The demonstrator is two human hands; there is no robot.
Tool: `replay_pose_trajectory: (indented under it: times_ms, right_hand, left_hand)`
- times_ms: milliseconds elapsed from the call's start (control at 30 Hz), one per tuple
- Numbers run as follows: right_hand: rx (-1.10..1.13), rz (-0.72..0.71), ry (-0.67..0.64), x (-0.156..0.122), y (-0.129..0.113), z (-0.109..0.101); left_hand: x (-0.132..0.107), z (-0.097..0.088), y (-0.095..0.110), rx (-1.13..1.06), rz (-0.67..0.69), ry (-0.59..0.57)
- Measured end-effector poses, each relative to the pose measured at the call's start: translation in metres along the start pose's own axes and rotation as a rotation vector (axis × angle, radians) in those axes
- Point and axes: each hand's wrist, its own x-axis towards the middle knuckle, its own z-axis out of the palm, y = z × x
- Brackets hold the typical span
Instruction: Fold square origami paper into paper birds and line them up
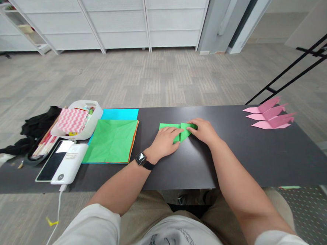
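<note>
A piece of green origami paper (185, 133), folded to a point at its right end, lies on the dark table in front of me. My left hand (166, 139) rests flat across its left part, fingers stretched out and pressing down. At the pointed right end, the thumb and fingers of my right hand (204, 130) close on the folded edge. A line runs across the paper between my two hands. Part of the paper is hidden under my fingers.
To the left lies a stack of green paper sheets (111, 140) over a blue sheet (121, 113). Beyond are a white basket (98, 113), a phone (51, 164), a white power bank (69, 165) and black cloth (38, 122). Several pink folded paper figures (273, 122) stand at the right.
</note>
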Motion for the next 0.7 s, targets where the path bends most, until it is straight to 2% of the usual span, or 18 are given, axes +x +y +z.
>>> replay_pose_trajectory:
  times_ms: [333, 700]
  right_hand:
    - [-0.04, -0.003, 0.012, 0.0025, 0.0038, 0.0049]
    - [-0.058, 0.013, 0.013, 0.0017, -0.0033, 0.0042]
  left_hand:
    - [0.0002, -0.0012, 0.0017, 0.035, 0.009, -0.009]
    - [0.0015, 0.0021, 0.0019, 0.082, -0.017, -0.016]
